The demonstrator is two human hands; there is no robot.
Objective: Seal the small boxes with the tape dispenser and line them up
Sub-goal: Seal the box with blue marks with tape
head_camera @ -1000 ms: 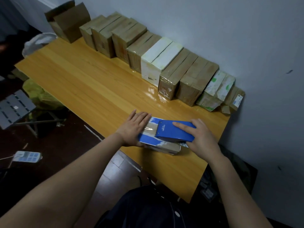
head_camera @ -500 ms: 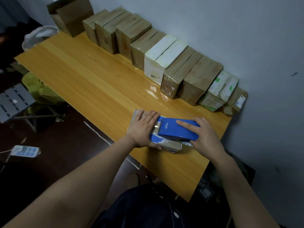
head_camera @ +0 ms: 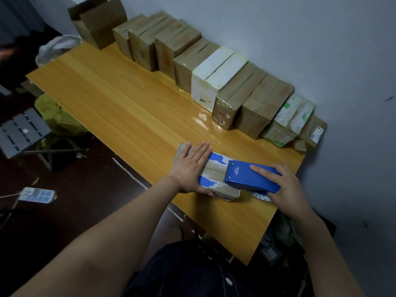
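A small blue and white box (head_camera: 214, 170) lies flat near the front edge of the wooden table (head_camera: 120, 103). My left hand (head_camera: 190, 166) presses down on its left half with straight fingers. My right hand (head_camera: 282, 185) grips the blue tape dispenser (head_camera: 248, 176), whose toothed end rests on the box's right half. A strip of clear tape runs along the box top between the hand and the dispenser. Several sealed boxes (head_camera: 229, 82) stand in a row along the wall.
An open brown carton (head_camera: 96, 22) stands at the far left end of the row. A small scrap (head_camera: 300, 145) lies by the last box. Left of the table, on the dark floor, are a power strip (head_camera: 37, 195), a yellow bag (head_camera: 55, 116) and a grey rack (head_camera: 19, 131).
The dispenser has slid rightward along the box top, laying tape behind it. My left hand has shifted left on the box and now lies flat on it.
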